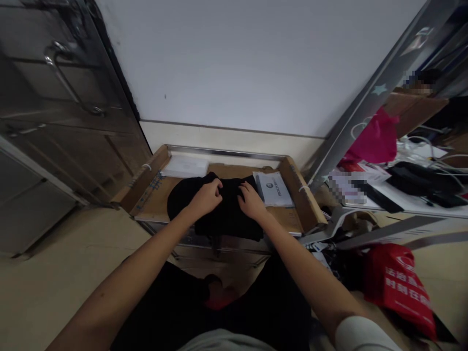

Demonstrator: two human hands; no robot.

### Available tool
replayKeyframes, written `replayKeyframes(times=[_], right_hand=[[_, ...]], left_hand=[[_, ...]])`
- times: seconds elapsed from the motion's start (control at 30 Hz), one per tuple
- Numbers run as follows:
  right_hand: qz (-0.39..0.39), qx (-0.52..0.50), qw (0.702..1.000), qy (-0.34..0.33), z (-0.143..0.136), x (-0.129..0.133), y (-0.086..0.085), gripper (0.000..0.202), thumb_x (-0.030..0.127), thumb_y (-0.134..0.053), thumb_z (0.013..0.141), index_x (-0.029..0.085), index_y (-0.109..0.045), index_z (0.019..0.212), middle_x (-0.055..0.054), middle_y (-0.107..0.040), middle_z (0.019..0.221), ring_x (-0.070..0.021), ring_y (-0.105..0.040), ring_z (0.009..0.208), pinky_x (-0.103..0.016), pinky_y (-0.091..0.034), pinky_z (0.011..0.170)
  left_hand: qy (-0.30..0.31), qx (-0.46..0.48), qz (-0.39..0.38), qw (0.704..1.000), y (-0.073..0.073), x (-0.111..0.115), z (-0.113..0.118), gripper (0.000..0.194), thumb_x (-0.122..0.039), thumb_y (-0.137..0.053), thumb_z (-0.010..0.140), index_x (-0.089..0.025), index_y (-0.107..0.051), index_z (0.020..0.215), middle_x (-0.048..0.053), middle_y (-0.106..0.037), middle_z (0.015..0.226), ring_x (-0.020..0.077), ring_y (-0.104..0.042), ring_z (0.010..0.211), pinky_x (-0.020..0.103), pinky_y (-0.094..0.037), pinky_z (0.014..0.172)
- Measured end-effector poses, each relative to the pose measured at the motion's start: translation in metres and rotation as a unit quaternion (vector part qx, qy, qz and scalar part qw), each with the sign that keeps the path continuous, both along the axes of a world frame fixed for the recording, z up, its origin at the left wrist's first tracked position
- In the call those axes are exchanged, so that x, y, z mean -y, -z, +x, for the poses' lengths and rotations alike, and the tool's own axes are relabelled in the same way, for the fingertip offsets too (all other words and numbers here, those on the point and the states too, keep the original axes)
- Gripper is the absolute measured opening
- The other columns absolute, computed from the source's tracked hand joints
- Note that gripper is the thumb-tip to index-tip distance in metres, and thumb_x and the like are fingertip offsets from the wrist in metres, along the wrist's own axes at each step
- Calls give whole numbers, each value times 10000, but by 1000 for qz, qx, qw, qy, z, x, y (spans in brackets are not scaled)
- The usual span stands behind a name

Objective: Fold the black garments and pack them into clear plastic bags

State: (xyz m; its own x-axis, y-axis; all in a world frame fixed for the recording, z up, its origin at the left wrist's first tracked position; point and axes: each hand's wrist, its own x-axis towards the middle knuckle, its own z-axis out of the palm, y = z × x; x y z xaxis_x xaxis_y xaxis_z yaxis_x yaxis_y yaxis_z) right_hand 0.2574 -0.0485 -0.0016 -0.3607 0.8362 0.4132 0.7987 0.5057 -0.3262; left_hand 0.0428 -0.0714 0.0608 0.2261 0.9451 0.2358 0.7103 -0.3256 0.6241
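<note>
A piece of black cloth, perhaps a garment, lies bunched across the cardboard-lined shelf in front of me. Its near edge hangs over the front of the shelf. My left hand is on the left part of the cloth, its fingers curled in and closed on the fabric. On the right part rests my right hand, fingers apart and laid over the cloth. Close to its right side is a white printed packet with dark lettering. The folds under both hands are hard to make out.
White sheets lie at the shelf's back left. Cardboard walls rise at both ends. A metal door with a handle stands left. To the right, a cluttered desk holds a pink bag; a red bag sits below.
</note>
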Motion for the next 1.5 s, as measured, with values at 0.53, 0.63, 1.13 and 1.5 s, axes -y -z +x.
replayKeyframes(times=[0.53,0.63,1.13,1.5], right_hand=[[-10,46,999,22,0,4,-1,450,241,-505,942,94,-583,1361,-196,-542,1450,-294,-445,1415,-464,-327,1217],[-10,48,999,23,0,4,-2,453,235,-503,941,93,-582,1363,-194,-540,1453,-292,-443,1419,-457,-332,1215],[26,-120,992,2,5,3,1,280,165,-522,869,170,-710,1075,-137,-647,1261,-251,-578,1244,-418,-455,1097],[-16,-203,929,309,78,55,-9,331,252,-467,871,160,-668,1119,-37,-667,693,-216,-604,642,-308,-442,667]], left_hand=[[-238,19,168,956,-15,6,-114,117,-217,-531,805,-200,-644,830,40,-677,840,202,-622,808,314,-484,799],[-101,-26,203,974,-23,-15,-68,160,-163,-507,822,-199,-654,874,66,-685,913,225,-624,927,349,-491,893],[-65,-60,155,984,59,-43,-35,216,-94,-499,822,-206,-682,844,86,-720,972,266,-625,1025,422,-469,925],[-52,-47,149,986,58,-44,-38,223,-108,-484,837,-213,-679,807,76,-728,938,263,-633,986,427,-462,905]])
